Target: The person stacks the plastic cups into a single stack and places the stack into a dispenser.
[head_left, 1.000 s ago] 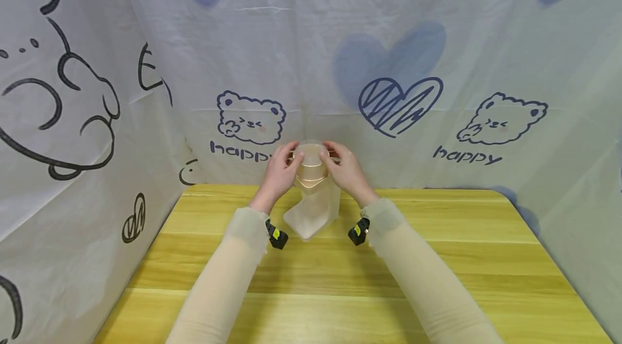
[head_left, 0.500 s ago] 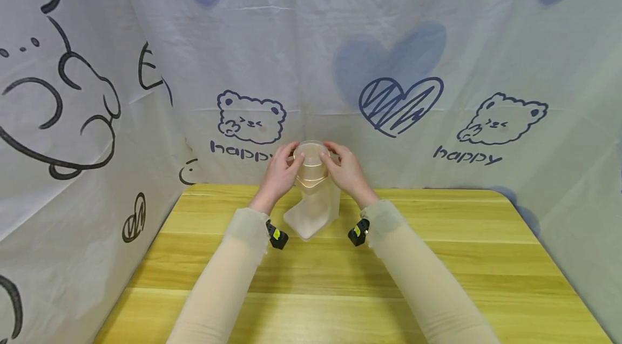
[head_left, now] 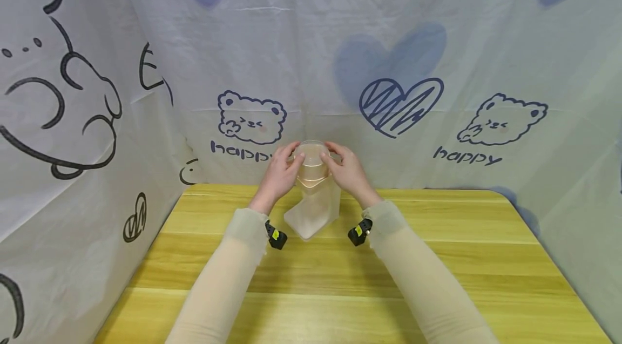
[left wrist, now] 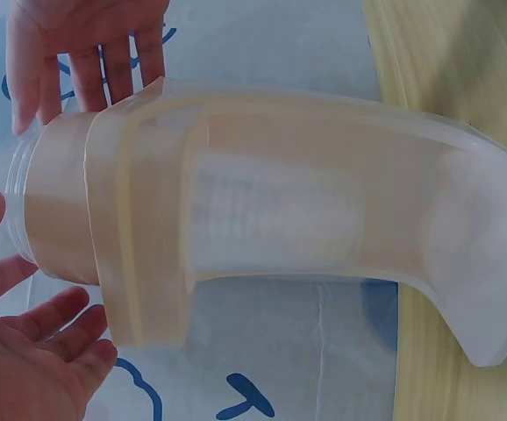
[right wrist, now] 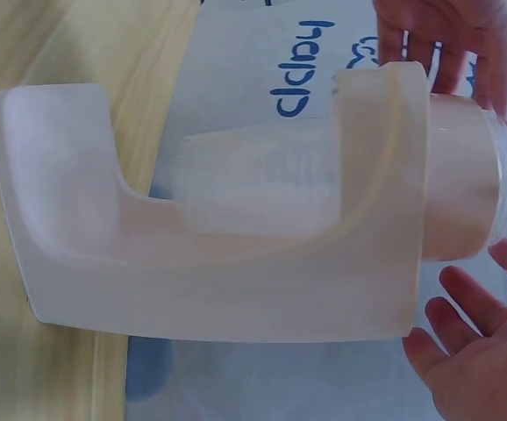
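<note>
A translucent beige cup dispenser point(head_left: 317, 213) stands on the table, with a round collar point(left wrist: 60, 202) above a wider ring. Clear plastic cups, apparently a stack point(right wrist: 262, 180), hang down through the ring above the curved foot. Their clear rims point(left wrist: 17, 197) stick out over the collar. My left hand point(head_left: 281, 168) holds the rims from the left, its thumb on the near side and fingers round the far side. From the right, my right hand point(head_left: 349, 171) holds the same rims in a mirrored way. Several lower fingers lie beside the collar; exact contact is hard to see.
A wooden table point(head_left: 311, 290) lies below, its far edge just behind the dispenser. Printed white cloth point(head_left: 316, 52) hangs at the back and sides. A small black camera sits on the left wrist point(head_left: 276, 237) and another on the right wrist point(head_left: 359, 232).
</note>
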`<move>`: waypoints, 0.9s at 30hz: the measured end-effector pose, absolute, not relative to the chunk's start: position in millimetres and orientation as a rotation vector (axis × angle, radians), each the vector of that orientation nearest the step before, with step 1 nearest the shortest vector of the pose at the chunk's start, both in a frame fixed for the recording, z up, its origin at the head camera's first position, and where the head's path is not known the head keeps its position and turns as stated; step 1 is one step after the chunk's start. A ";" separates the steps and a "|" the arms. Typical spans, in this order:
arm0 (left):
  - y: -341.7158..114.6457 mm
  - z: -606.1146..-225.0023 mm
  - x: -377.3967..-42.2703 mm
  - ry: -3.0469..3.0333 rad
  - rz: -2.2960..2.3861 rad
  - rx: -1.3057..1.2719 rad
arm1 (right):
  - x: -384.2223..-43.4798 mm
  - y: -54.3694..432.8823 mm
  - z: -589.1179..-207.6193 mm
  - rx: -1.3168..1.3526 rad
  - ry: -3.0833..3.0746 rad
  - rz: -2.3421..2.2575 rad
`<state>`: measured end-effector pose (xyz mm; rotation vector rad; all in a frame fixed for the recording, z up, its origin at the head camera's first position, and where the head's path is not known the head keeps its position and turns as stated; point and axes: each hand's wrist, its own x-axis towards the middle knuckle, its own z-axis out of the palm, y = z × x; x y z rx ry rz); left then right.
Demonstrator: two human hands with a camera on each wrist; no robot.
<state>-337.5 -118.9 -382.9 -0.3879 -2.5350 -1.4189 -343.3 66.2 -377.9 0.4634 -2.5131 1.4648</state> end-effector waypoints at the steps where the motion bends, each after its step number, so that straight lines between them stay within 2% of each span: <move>1: -119.3 -383.1 -337.3 -2.534 -1.412 -0.387 | -343.1 67.3 -377.6 0.469 -2.514 1.467; 14: -133.0 -386.4 -320.4 -2.567 -1.264 -0.398 | -327.4 96.6 -384.9 0.530 -2.556 1.436; 27: -161.7 -410.7 -293.5 -2.683 -1.088 -0.327 | -295.0 147.4 -425.1 0.571 -2.657 1.230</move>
